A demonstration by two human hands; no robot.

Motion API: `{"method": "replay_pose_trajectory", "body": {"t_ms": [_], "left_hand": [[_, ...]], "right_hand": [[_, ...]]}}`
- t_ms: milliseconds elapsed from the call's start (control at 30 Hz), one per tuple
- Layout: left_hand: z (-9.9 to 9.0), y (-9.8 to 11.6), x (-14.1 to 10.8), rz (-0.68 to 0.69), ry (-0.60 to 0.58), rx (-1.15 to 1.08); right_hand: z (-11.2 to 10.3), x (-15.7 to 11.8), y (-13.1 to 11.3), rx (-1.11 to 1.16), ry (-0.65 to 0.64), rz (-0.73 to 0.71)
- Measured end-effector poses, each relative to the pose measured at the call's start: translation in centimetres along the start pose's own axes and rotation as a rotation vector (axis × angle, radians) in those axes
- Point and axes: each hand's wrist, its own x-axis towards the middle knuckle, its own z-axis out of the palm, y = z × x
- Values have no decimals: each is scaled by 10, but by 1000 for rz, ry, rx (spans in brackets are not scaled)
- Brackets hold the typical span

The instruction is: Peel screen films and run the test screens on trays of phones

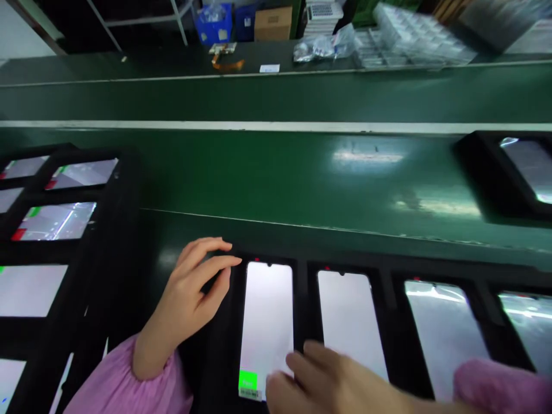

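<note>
My left hand [192,290] is open beside the upper left corner of a lit phone screen [267,322], its fingers loosely bent and holding nothing visible. That screen is white, with a green block [248,380] and a small barcode label [250,394] at its lower left. Over its lower right corner is my right hand [319,376], slightly blurred, fingers curled in. Whatever lies inside those fingers, if anything, is hidden. A second white screen [351,316] sits to the right, partly covered by the right hand. Both screens lie in a black tray [307,299].
Further right in the tray are another lit screen [444,328] and a partly cut-off screen [528,322]. A black tray [125,190] of several screens stands left, another [478,167] at far right. Beyond the green surface [267,172], a shelf holds clear plastic trays [418,37] and a blue bin [214,24].
</note>
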Motion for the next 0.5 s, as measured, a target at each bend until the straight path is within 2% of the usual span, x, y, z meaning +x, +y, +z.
{"method": "replay_pose_trajectory", "body": {"t_ms": [67, 200, 267, 367, 500], "left_hand": [[6, -1, 2, -29, -25, 54], [14, -4, 0, -61, -102, 82], [16, -6, -3, -78, -118, 51], [20, -7, -6, -109, -146, -3], [23, -7, -7, -143, -143, -61]], "right_hand": [[-1, 9, 25, 226, -7, 135], [-13, 22, 77, 856, 104, 676], [-22, 25, 90, 978, 181, 861], [-34, 25, 91, 981, 293, 946], [-34, 22, 81, 976, 326, 959]]}}
